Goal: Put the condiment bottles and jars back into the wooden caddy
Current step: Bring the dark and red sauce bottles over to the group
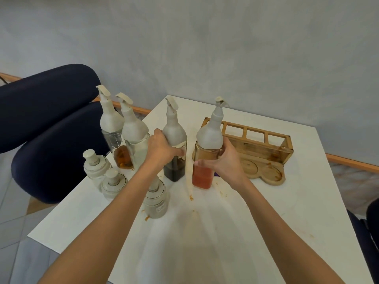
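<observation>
1. Orange-red sauce bottle (202, 178), tall clear glass with a pale grey pour-spout top, stands upright near the middle of the table, at 9 o'clock of the caddy's left end. Whether its base touches the table I cannot tell.
2. The right hand (225, 160) grips this bottle at mid-body from its 3 o'clock side, fingers curled round the glass and clamped on it.
3. A dark sauce bottle (174, 165) of the same make stands upright just beside it at 9 o'clock, with a narrow gap between them. The left hand (162, 150) holds it below the shoulder from the 9 o'clock side, thumb and fingers wrapped round it.
4. The light wooden caddy (264, 148), with a slatted back rail and round recesses in its base, sits at 2 o'clock on the table. Brown sauce smears mark its base and right end.
5. Two more tall bottles stand close together at 10 o'clock, near the table's left edge: an amber liquid bottle (123, 158) and a clear bottle (138, 148).
6. Three squat grey-white jars with knobbed lids stand at 8 to 9 o'clock: a far jar (95, 165), a middle jar (113, 184), and a labelled jar (156, 201) partly behind the left forearm.
7. The square white table (205, 242) carries orange drips near the bottles.
8. Dark blue padded chairs (51, 119) stand beyond its 9 o'clock edge, before a pale grey wall (225, 48).
</observation>
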Motion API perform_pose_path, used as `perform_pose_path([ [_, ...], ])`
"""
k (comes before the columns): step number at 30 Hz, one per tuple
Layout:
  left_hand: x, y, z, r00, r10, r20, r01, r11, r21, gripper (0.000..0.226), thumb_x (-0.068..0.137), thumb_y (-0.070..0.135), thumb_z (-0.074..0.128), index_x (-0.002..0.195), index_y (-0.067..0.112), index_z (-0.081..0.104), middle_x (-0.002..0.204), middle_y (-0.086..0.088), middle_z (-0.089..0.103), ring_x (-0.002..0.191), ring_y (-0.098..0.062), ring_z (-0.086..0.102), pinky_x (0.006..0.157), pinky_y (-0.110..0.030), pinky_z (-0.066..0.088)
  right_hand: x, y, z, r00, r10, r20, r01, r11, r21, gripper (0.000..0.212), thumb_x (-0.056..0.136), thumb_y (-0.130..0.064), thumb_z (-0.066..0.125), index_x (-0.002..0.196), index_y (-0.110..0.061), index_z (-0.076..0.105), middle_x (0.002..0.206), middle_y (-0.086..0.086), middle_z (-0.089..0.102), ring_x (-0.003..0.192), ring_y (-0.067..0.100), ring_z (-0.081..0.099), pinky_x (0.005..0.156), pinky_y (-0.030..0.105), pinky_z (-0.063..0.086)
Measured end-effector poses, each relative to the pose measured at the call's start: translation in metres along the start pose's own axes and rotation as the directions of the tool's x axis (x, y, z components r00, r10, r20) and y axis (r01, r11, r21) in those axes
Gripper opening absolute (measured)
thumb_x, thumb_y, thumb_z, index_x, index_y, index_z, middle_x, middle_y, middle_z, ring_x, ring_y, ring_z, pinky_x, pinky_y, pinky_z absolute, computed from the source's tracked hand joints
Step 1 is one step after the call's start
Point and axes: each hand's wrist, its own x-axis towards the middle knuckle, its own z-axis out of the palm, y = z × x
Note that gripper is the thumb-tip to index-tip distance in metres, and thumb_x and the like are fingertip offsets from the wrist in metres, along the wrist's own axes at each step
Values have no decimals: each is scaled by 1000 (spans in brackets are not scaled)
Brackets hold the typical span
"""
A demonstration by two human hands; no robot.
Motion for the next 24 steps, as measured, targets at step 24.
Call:
perform_pose_path([
  [24,-104,9,23,875,295,384,-263,955,-134,81,76,10,79,144,22,37,136,0,52,120,-16,54,95,-32,49,-67,18,-42,999,-35,8,35,999,-6,85,42,-43,90,112,-48,43,104,-24,60,96,2,58,70,15,47],
])
